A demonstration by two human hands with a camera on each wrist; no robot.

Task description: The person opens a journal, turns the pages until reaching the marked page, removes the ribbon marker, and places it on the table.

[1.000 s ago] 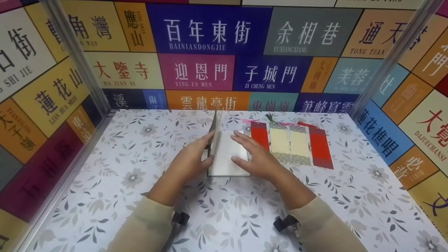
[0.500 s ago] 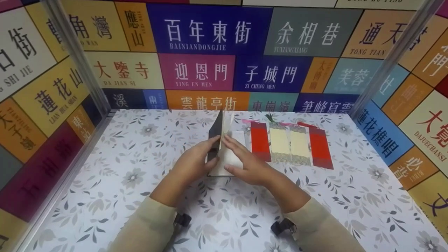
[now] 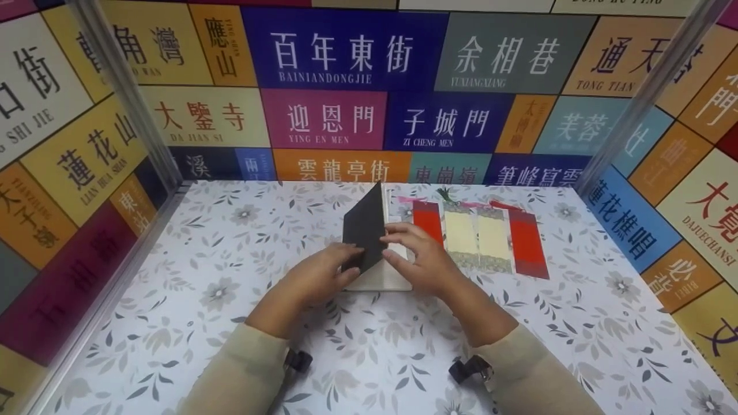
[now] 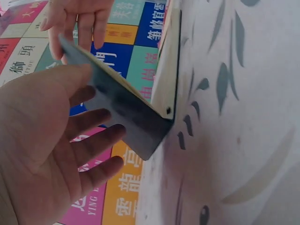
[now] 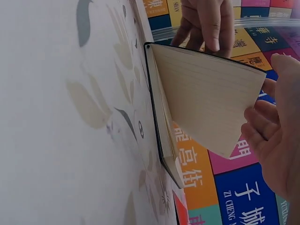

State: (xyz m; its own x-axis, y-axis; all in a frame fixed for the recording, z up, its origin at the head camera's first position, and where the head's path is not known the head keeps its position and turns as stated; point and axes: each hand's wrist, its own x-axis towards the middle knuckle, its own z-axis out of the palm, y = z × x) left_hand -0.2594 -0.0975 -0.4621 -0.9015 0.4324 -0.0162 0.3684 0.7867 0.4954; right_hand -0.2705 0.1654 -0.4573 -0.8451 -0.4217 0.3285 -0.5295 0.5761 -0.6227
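A dark-covered notebook point(image 3: 364, 227) stands half-opened on the table, its cover tilted up and its page block flat beneath. Lined cream pages point(image 5: 206, 93) lie against the inside of the raised cover in the right wrist view. My left hand point(image 3: 323, 274) is at the cover's outer face, with loosely extended fingers point(image 4: 101, 145) beside it and the thumb near its edge. My right hand point(image 3: 424, 259) is at the cover's free edge, its fingers slightly bent; in the right wrist view its fingertips point(image 5: 251, 115) meet that edge. Neither hand is wrapped round the notebook.
Right of the notebook lie a red tasselled bookmark point(image 3: 428, 230), two cream ones, including a cream bookmark point(image 3: 461, 230), and another red bookmark point(image 3: 528, 242). A leaf-patterned cloth point(image 3: 230, 346) covers the table. Panels with large printed characters point(image 3: 346, 52) enclose the back and sides.
The notebook's cover has swung rightward, from nearly upright to leaning over the page block. My right hand moved left to the pages, then back right to the cover's edge.
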